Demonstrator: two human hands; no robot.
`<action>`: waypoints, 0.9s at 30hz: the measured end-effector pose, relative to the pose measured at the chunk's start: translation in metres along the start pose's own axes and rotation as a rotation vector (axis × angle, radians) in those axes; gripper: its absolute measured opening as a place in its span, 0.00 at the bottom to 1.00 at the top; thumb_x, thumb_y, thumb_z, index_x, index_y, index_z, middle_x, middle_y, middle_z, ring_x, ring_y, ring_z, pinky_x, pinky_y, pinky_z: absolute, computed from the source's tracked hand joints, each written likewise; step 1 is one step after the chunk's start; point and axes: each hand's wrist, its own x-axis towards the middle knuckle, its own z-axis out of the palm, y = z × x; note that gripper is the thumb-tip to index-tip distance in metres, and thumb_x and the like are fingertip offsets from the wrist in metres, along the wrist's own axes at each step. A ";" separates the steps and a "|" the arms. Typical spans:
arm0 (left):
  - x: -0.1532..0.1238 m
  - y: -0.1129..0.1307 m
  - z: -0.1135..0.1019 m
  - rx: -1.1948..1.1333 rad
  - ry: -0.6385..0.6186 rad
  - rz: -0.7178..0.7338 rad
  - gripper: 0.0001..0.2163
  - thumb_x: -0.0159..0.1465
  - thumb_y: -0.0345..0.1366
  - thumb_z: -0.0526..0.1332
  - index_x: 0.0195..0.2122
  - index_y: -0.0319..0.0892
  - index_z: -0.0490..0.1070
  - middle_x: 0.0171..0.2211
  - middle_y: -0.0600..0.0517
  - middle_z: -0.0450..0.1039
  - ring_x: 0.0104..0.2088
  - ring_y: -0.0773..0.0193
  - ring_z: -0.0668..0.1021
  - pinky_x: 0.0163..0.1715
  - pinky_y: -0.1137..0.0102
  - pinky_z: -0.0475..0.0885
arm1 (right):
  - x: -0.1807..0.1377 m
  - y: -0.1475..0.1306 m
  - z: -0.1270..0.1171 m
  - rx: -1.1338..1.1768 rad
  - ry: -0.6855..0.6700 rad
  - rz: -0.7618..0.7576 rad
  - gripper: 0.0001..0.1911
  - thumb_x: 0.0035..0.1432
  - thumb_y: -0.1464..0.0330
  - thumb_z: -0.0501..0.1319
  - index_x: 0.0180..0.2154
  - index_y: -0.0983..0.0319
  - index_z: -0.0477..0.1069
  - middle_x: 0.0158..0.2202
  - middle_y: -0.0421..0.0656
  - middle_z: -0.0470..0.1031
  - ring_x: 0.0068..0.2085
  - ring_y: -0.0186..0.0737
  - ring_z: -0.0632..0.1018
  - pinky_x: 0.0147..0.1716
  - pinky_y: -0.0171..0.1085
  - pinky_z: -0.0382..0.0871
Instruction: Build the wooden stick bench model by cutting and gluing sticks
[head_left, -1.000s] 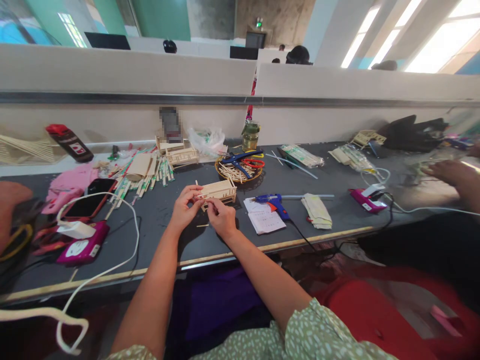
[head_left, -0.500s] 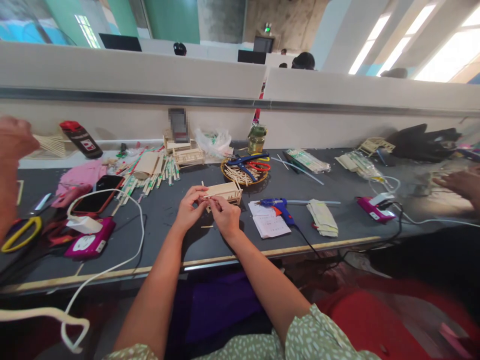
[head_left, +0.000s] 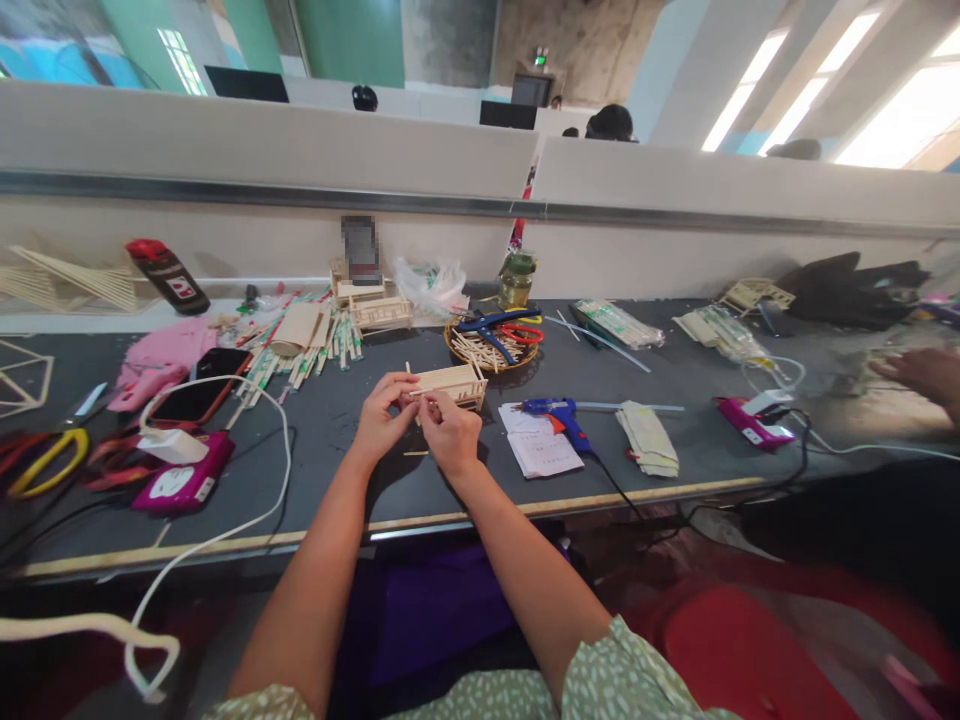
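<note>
A small model built of pale wooden sticks [head_left: 454, 378] rests on the dark table in front of me. At its near left end, the fingers of my left hand [head_left: 384, 418] are closed on the model. Close beside them, my right hand [head_left: 451, 432] pinches a short wooden stick, mostly hidden by the fingertips. One loose stick [head_left: 415, 454] lies on the table between my wrists. To the right, a blue glue gun [head_left: 564, 420] lies partly over a sheet of written paper [head_left: 541, 455].
Behind the model stands a basket [head_left: 501, 367] of sticks with pliers and scissors on top. Several wrapped stick bundles [head_left: 296, 360] lie at left, near a phone [head_left: 201, 388] and a magenta power adapter [head_left: 187, 478] with a white cable. A folded cloth [head_left: 649, 440] lies right; a co-worker's hand [head_left: 926, 375] is at far right.
My hands stay pinched at the same end of the model, with barely any movement. Another person's arm at the far left has gone out of view, and the view has shifted slightly.
</note>
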 end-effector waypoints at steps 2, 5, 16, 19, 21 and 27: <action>0.000 0.000 -0.002 -0.023 -0.010 -0.020 0.11 0.61 0.38 0.62 0.44 0.42 0.74 0.50 0.44 0.70 0.36 0.64 0.74 0.32 0.70 0.71 | -0.003 -0.001 -0.005 0.049 0.016 0.042 0.10 0.62 0.63 0.56 0.35 0.59 0.74 0.21 0.37 0.75 0.24 0.32 0.76 0.28 0.29 0.63; 0.001 -0.006 -0.003 -0.030 0.036 -0.093 0.17 0.62 0.39 0.60 0.52 0.45 0.71 0.55 0.44 0.67 0.43 0.60 0.75 0.39 0.66 0.73 | -0.009 0.001 -0.018 0.217 -0.007 0.199 0.09 0.61 0.63 0.55 0.32 0.59 0.70 0.22 0.37 0.76 0.23 0.34 0.77 0.28 0.30 0.66; 0.000 -0.020 0.004 -0.209 0.200 -0.357 0.24 0.66 0.55 0.52 0.51 0.43 0.72 0.48 0.43 0.77 0.47 0.56 0.78 0.43 0.62 0.74 | 0.004 0.027 -0.033 0.832 -0.189 0.551 0.11 0.52 0.59 0.57 0.31 0.61 0.67 0.35 0.43 0.78 0.36 0.40 0.81 0.22 0.31 0.75; -0.002 -0.018 -0.002 -0.222 0.311 -0.418 0.23 0.65 0.56 0.53 0.42 0.41 0.76 0.32 0.48 0.78 0.32 0.61 0.79 0.30 0.68 0.74 | 0.012 0.029 -0.036 0.891 -0.182 0.584 0.10 0.50 0.60 0.59 0.29 0.61 0.67 0.31 0.41 0.76 0.35 0.39 0.80 0.23 0.31 0.75; -0.005 -0.016 -0.004 -0.211 0.326 -0.408 0.22 0.65 0.54 0.54 0.38 0.41 0.76 0.27 0.50 0.76 0.27 0.63 0.77 0.26 0.70 0.72 | 0.019 0.031 -0.038 0.943 -0.177 0.605 0.10 0.48 0.61 0.60 0.28 0.61 0.67 0.31 0.41 0.76 0.34 0.38 0.80 0.24 0.32 0.75; -0.016 0.001 0.005 0.062 0.082 -0.116 0.14 0.68 0.43 0.54 0.32 0.43 0.76 0.28 0.51 0.77 0.30 0.63 0.78 0.33 0.70 0.72 | 0.049 0.040 -0.027 1.137 -0.151 0.747 0.08 0.41 0.65 0.62 0.23 0.61 0.64 0.29 0.40 0.75 0.33 0.36 0.78 0.33 0.38 0.78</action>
